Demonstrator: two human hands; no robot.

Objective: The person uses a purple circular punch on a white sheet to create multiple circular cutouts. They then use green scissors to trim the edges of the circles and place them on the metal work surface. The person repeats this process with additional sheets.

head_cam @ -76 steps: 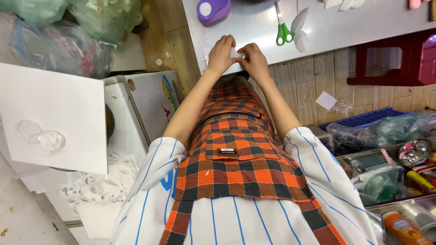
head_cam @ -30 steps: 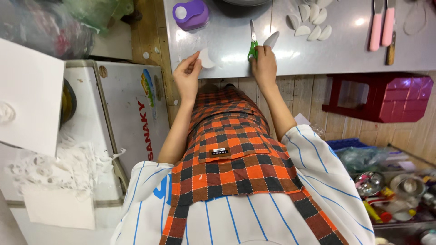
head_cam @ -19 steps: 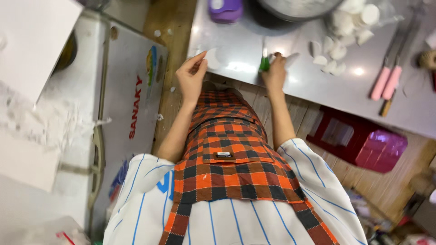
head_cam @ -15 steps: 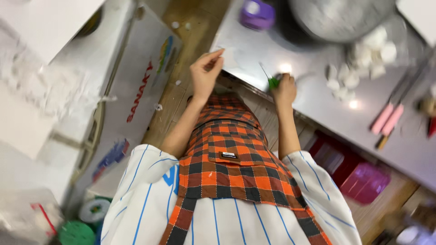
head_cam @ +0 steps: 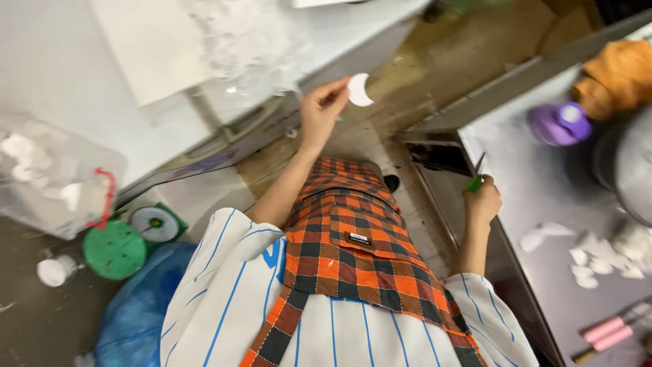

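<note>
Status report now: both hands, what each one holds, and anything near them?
Left hand raised, pinching white crescent piece. Right hand at edge of steel table, gripping green-handled scissors. Nothing between the hands; more white pieces on the table.

Small craft workshop, cramped & busy

Looks like a home-style craft shop w/ wood plank floor [head_cam: 475, 47]. Metal worktable [head_cam: 543, 183] just right of the right hand [head_cam: 483, 201], w/ purple paper punch [head_cam: 560, 124], white cut-outs [head_cam: 598, 255] & pink-handled tools [head_cam: 611, 329] on it. Beyond the left hand [head_cam: 322, 109]: white cabinet top [head_cam: 61, 75] w/ paper sheets [head_cam: 153, 44] & scraps. Below that hand: tape rolls [head_cam: 155, 224], blue plastic bag [head_cam: 139, 306]. Person wears a plaid apron [head_cam: 346, 265].
</note>
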